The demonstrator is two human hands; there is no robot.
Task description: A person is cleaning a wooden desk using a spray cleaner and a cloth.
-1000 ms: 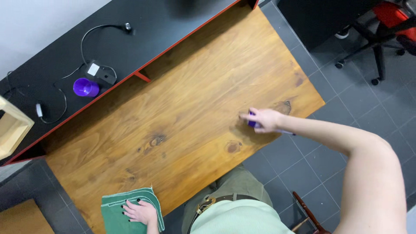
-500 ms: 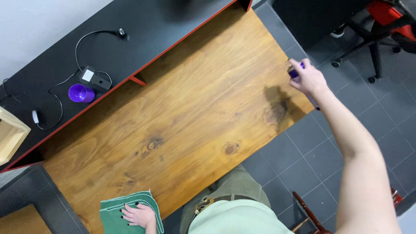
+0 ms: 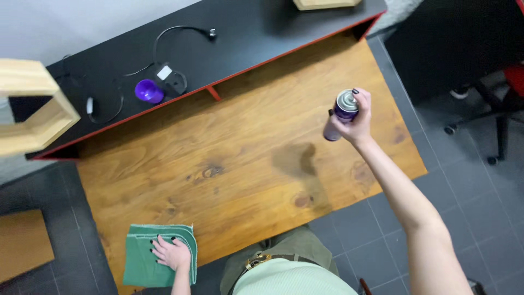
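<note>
One spray can (image 3: 344, 113), purple body with a silver top, was held in the right hand (image 3: 357, 123), grip wrapped round it, above the right part of the wooden worktop (image 3: 245, 158). Long axis near upright, top toward the camera. Left hand (image 3: 172, 252) lay flat on a folded green cloth (image 3: 143, 262) at the near edge.

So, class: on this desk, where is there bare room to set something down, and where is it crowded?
The wooden desktop is bare between the folded green cloth under the left hand and the spray can held up in the right hand. The black shelf is crowded at its left by cables and a purple cap.
</note>
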